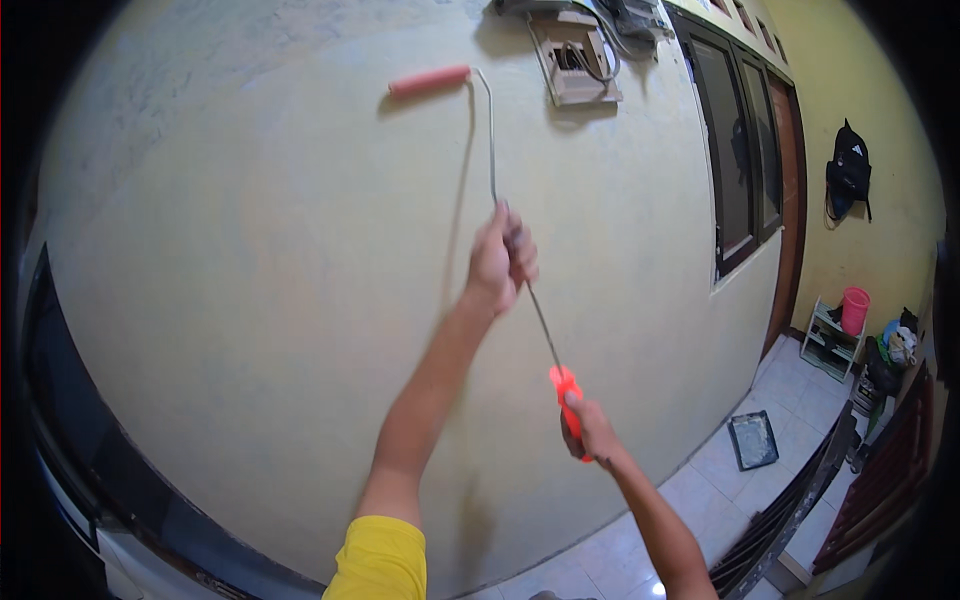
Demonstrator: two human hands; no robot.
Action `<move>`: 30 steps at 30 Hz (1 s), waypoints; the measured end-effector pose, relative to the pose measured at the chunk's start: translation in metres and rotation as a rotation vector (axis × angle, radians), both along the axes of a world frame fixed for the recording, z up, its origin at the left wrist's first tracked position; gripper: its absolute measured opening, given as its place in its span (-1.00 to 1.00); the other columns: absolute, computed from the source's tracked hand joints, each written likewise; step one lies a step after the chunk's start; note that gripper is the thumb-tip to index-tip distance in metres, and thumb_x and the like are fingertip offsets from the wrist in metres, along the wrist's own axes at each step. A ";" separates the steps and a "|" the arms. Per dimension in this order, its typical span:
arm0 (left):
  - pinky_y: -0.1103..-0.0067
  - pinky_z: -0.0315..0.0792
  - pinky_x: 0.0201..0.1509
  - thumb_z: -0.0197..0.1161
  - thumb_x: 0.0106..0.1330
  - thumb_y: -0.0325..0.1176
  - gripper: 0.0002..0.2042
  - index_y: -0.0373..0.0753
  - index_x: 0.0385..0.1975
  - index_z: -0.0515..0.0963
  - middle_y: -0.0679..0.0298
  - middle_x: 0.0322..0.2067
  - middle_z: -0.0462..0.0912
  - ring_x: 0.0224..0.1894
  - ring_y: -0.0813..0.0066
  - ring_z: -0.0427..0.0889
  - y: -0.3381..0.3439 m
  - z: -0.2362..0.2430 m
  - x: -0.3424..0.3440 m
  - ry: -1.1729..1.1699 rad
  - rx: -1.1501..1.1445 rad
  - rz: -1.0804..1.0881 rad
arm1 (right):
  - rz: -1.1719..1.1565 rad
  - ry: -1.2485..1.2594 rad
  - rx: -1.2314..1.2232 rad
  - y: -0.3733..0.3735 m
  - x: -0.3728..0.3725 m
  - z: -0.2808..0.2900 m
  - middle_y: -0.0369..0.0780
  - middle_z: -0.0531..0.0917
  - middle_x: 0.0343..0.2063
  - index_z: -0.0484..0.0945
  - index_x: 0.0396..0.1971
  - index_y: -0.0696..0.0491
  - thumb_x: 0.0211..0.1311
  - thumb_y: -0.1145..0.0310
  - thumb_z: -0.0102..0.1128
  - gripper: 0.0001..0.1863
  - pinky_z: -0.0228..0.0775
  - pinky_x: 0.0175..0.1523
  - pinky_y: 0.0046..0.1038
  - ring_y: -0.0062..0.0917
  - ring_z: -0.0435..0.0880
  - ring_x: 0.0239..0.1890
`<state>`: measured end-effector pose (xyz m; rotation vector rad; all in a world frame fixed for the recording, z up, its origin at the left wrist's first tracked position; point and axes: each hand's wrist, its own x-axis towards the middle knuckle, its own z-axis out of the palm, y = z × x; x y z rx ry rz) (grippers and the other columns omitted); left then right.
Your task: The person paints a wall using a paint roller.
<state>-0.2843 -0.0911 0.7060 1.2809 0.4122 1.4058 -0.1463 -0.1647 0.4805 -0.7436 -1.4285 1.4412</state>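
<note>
Both of my hands hold one long paint roller. Its pink roller sleeve (430, 80) is up at the pale wall (300, 300), near the top; whether it touches the wall I cannot tell. My left hand (502, 255) is wrapped round the thin metal rod, about midway along it. Lower and to the right, my right hand (592, 428) grips the bright orange-red handle (566, 388). The rod slants up and left from the handle, then runs nearly straight up to the bend beside the sleeve. Bluish patches mark the wall at the upper left.
An open electrical box (580, 60) with loose cables is on the wall at the top. A dark-framed window (735, 140) is to its right. On the tiled floor lies a paint tray (754, 440), near a dark railing (800, 500) and a small rack (830, 340) with a pink bucket (855, 310).
</note>
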 end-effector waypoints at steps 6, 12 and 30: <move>0.64 0.11 -0.76 -0.16 0.41 0.10 -0.55 -0.11 -0.61 0.21 0.44 -0.75 0.17 -0.78 0.65 0.20 -0.019 -0.289 0.002 0.203 -0.125 0.287 | -0.033 0.026 -0.156 -0.029 -0.016 -0.281 -0.35 0.34 -0.87 0.32 -0.79 0.03 0.34 -0.10 -0.18 -0.39 0.10 -0.69 -0.54 -0.63 0.32 -0.81; 0.65 0.14 -0.74 -0.24 0.44 0.10 -0.52 -0.14 -0.62 0.16 0.45 -0.73 0.10 -0.76 0.67 0.16 -0.087 -0.503 0.011 0.194 -0.376 0.320 | -0.002 -0.205 -0.406 -0.134 0.017 -0.458 -0.32 0.34 -0.89 0.33 -0.84 0.02 0.36 -0.12 -0.22 -0.35 0.12 -0.70 -0.49 -0.58 0.31 -0.84; 0.67 0.11 -0.77 -0.14 0.41 0.10 -0.57 -0.11 -0.58 0.18 0.49 -0.75 0.10 -0.79 0.70 0.12 0.004 -0.067 -0.042 0.235 0.082 0.208 | -0.046 0.063 -0.004 0.029 -0.079 -0.085 -0.44 0.27 -0.84 0.35 -0.64 0.01 0.36 -0.17 -0.28 -0.41 -0.02 -0.72 -0.61 -0.77 0.21 -0.81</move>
